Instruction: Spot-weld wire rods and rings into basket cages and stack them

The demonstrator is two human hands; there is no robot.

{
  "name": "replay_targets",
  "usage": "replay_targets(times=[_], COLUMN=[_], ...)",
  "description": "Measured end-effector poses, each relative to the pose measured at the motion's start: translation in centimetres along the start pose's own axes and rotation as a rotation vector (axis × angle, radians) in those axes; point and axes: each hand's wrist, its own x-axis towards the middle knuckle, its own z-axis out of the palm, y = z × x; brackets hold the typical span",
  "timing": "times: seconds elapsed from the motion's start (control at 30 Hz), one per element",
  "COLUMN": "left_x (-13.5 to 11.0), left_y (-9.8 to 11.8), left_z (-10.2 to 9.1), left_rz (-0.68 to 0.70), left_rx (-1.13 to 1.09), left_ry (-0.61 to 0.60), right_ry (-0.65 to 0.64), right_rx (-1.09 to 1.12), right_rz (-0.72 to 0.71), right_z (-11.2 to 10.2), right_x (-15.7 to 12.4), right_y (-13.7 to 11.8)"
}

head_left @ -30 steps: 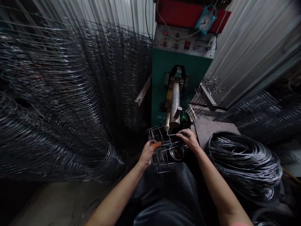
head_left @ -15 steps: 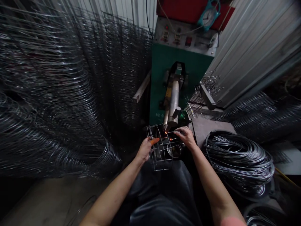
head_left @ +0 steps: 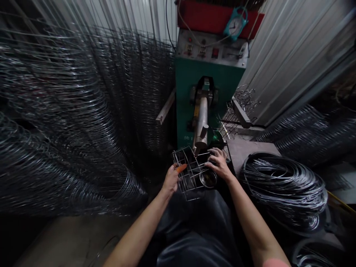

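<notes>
A small wire cage frame (head_left: 188, 174) sits under the metal electrode arm (head_left: 201, 126) of a green welding machine (head_left: 207, 79). My left hand (head_left: 171, 178), with an orange cap on the thumb, grips the frame's left side. My right hand (head_left: 218, 163) is closed on the frame's right end by the electrode tip. A small round metal cup (head_left: 208, 178) stands just below the frame, next to my right wrist.
Tall stacks of wire rings (head_left: 69, 122) fill the left side. A coil of wire hoops (head_left: 283, 189) lies at the right on a bench, with more rings behind it. A small wire rack (head_left: 232, 118) is right of the machine. A clock (head_left: 233, 25) hangs above.
Sparks that glowed at the electrode tip half a second ago are gone. The frame has been turned slightly, and my right hand has shifted a little along its right end.
</notes>
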Motion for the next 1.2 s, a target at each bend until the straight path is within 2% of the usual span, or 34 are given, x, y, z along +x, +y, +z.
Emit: replay_targets(times=[0.17, 0.47, 0.8, 1.2], left_x=[0.5, 1.2, 1.8, 3.3], left_y=[0.4, 1.0, 1.0, 1.5], left_z=[-0.1, 0.2, 0.1, 0.3], left_rz=[0.031, 0.021, 0.009, -0.067], left_rx=[0.011, -0.014, 0.002, -0.046], left_ry=[0.026, 0.032, 0.035, 0.116], right_ry=[0.002, 0.081, 0.039, -0.031], right_rx=[-0.015, 0.024, 0.023, 0.054], right_rz=[0.006, 0.008, 0.021, 0.085], right_z=[0.6, 0.5, 1.2, 1.5], right_x=[1.0, 1.6, 2.0, 3.8], right_y=[-0.4, 0.0, 0.1, 0.7])
